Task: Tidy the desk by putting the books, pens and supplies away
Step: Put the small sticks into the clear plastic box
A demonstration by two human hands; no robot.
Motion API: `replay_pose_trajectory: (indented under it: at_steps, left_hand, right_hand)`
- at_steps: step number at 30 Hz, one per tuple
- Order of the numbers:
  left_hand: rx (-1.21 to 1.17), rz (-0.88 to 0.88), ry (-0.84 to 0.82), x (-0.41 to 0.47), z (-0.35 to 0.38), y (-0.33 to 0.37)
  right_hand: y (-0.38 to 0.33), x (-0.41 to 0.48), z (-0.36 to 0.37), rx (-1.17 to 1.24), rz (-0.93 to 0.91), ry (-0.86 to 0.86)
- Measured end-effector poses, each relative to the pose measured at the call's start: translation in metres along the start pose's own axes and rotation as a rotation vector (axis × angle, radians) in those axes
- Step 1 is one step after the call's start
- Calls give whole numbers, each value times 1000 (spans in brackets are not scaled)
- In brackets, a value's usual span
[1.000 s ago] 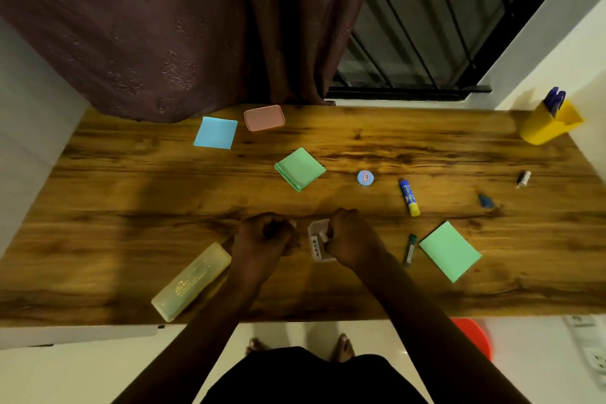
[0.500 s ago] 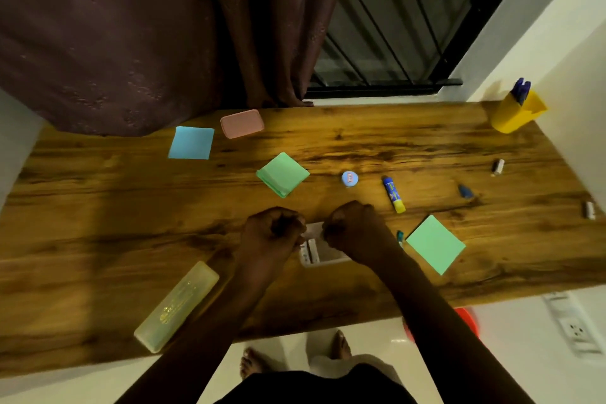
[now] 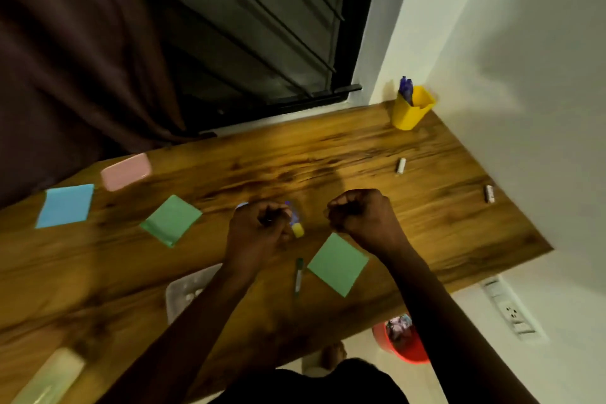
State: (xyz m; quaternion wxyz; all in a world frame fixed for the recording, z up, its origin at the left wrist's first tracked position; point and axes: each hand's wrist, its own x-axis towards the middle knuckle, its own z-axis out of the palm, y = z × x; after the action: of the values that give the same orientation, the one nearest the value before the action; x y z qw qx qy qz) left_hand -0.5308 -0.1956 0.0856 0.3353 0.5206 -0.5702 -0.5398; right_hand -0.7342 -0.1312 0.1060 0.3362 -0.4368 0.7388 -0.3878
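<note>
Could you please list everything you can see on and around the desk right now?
desk: one, brown wood, below the window
cup: one, yellow, far right corner
pens: number unclear, blue, in the cup
green pads: two, mid-desk
blue pad: one, left side
case: one, pink, far left edge
glue stick: one, blue, yellow cap, partly behind the left hand
marker: one, green, beside the nearer green pad
cylinders: two, whitish, right side
clear box: one, under the left forearm
pencil case: one, pale, near left corner
bucket: one, red, on the floor
left hand, right hand: fingers curled, contents hidden
</note>
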Motion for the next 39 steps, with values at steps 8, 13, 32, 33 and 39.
replay_pose_trajectory:
  at_steps: [8,13,32,33,39]
  left_hand:
    - [28,-42,-11,48,125,23]
    - [154,-2,-66,78,182,25]
    - [763,283,-276,170,334,8]
    - [762,296,-271,170,335,6]
    - [691,318,-238,160,321,10]
  right_hand:
    - [66,44,-94,-9,63,100]
    - [100,60,-142,-99,82,176]
    - [210,86,-232,-499,362,356]
    - [212,88,-232,-502,354,360]
    - [198,95,-216,-398,283,359]
